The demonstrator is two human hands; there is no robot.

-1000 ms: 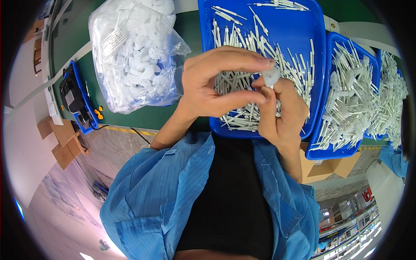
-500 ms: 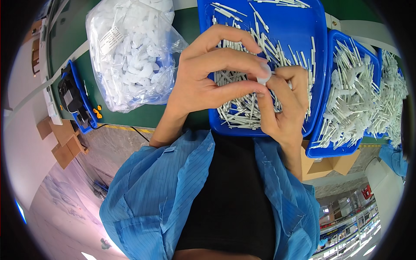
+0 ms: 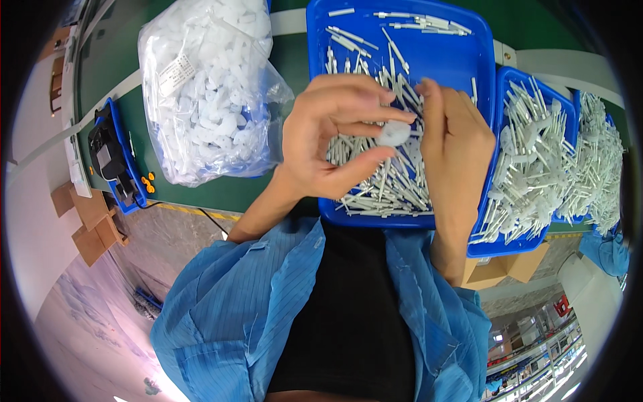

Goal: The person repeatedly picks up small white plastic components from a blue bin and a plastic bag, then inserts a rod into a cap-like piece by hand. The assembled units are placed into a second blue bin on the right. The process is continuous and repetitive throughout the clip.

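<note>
Between the thumb and fingers of my left hand [image 3: 328, 137] is a small rounded piece of translucent white plastic [image 3: 394, 133]. Just right of it, apart from the piece, my right hand [image 3: 459, 130] has its fingers curled together; whatever they might hold is hidden. Both hands are over a blue tray [image 3: 462, 40] strewn with thin white rods [image 3: 385, 191], most of them heaped in its nearer part. A few rods lie along the tray's far side.
Left of the tray lies a clear plastic bag [image 3: 214, 100] full of similar white pieces. To the right, another blue tray [image 3: 492, 249] holds rods with white pieces among them, with a further heap [image 3: 593, 167] beyond. A small blue bin [image 3: 120, 151] with a black device stands far left, by orange bits [image 3: 149, 182].
My hands have drawn apart. The right one has let go of the white plastic piece and turned, while the left one keeps it. The whole view has shifted slightly.
</note>
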